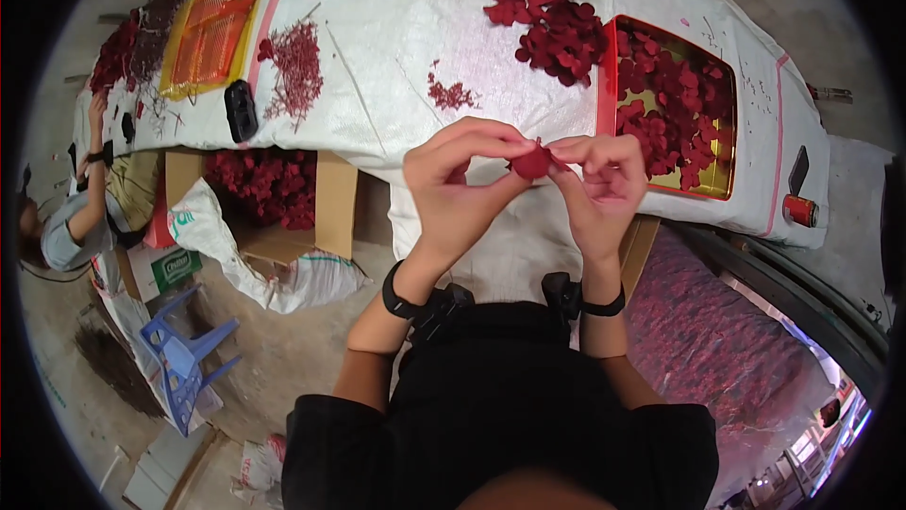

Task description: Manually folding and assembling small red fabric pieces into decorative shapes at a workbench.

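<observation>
Between my two hands, above the near edge of the table, is a small dark red flower petal (531, 164). My left hand (455, 175) pinches its left side with thumb and forefinger. On its right side my right hand (601, 178) is closed in a pinch, with the other fingers curled. Part of the petal is hidden by the fingertips. Just beyond my hands lies a little heap of red stem bits (450, 93). To the right, a red-rimmed tin tray (731, 123) holds loose red petals. A pile of dark red flower heads (562, 38) rests beside it.
The table has a white woven cover (377, 29). At its left are thin stems (295, 71), an orange-yellow packet (212, 29) and a black case (242, 111). A cardboard box (336, 203) of red petals stands below, near a blue stool (189, 350). A co-worker (71, 217) is far left.
</observation>
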`<control>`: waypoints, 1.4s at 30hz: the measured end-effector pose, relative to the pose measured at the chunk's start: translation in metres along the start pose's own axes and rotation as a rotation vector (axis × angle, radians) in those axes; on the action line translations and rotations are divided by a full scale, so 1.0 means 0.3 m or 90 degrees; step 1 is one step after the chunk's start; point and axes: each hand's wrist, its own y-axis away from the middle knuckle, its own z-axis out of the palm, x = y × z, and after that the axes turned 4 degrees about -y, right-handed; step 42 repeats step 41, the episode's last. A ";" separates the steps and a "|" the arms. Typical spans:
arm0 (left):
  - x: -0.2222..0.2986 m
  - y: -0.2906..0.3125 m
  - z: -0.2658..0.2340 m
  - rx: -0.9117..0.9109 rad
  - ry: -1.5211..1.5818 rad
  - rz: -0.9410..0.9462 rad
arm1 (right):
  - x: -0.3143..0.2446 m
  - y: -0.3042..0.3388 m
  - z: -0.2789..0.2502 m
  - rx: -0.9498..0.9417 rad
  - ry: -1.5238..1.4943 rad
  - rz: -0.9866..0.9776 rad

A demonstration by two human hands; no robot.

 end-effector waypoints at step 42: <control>-0.253 -0.174 -0.191 0.136 0.132 -0.370 | 0.407 -0.131 0.067 -0.233 0.561 0.201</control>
